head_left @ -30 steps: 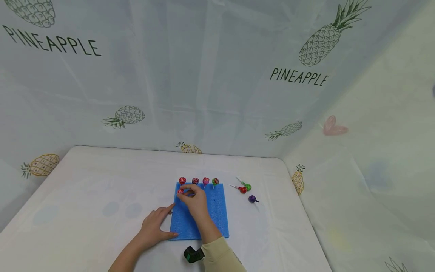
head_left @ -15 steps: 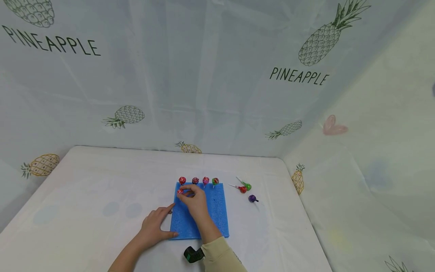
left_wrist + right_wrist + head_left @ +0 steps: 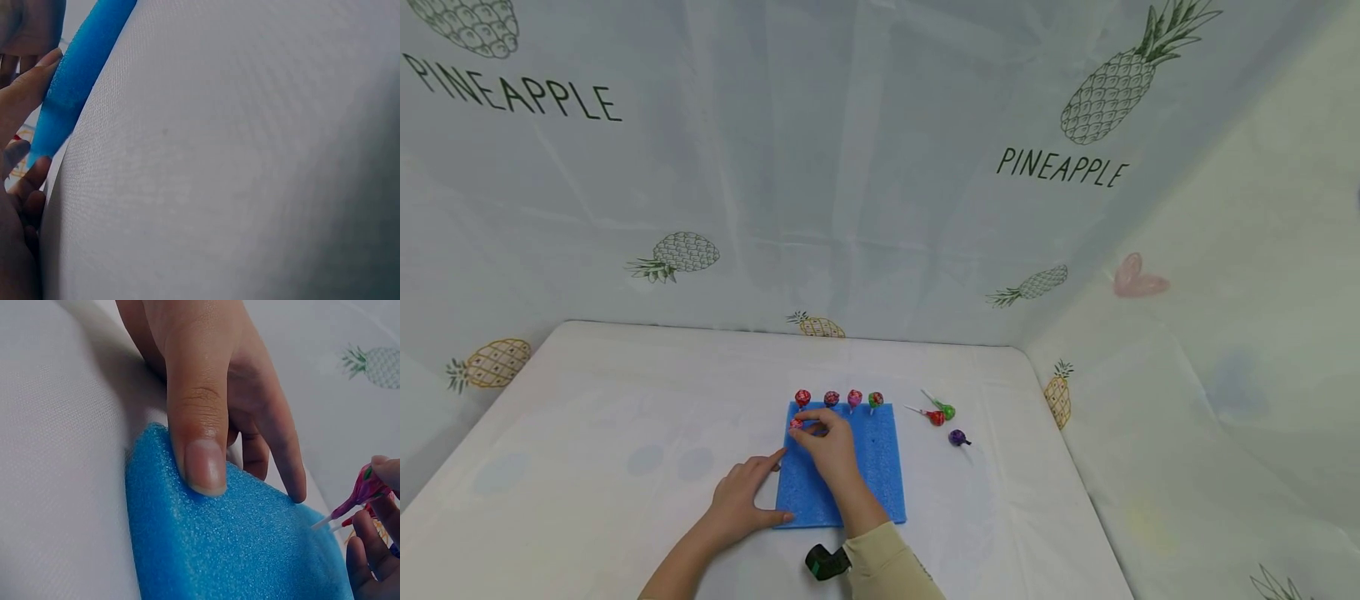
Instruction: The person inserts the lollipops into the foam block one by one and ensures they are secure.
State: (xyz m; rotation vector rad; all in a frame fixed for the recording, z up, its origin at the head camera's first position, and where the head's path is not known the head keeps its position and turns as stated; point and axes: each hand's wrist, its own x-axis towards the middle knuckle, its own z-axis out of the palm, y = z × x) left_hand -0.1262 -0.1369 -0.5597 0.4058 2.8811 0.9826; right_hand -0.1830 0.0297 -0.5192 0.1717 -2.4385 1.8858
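My right hand (image 3: 831,446) pinches a pink-and-red wrapped lollipop (image 3: 796,424) between thumb and fingertips over the far left part of a blue foam board (image 3: 880,467). In the right wrist view its white stick (image 3: 320,523) slants down, tip right at the foam. My left hand (image 3: 741,500) spans the board's left side, straight thumb pressing the near corner and index finger against the side edge. Along the far edge several lollipops stand in a row: a red one (image 3: 802,397), a dark red one (image 3: 831,399), a pink one (image 3: 854,398) and a green-and-red one (image 3: 876,400).
To the right of the board, a green lollipop (image 3: 948,412), a red lollipop (image 3: 936,418) and a purple lollipop (image 3: 957,437) lie on the white-covered table (image 3: 1000,517). A black device (image 3: 825,563) shows beside my right sleeve. Pineapple-print cloth (image 3: 880,208) rises behind the table.
The right hand and its lollipop have shifted very slightly left and toward me. My left hand, the board and the other lollipops hold their places.
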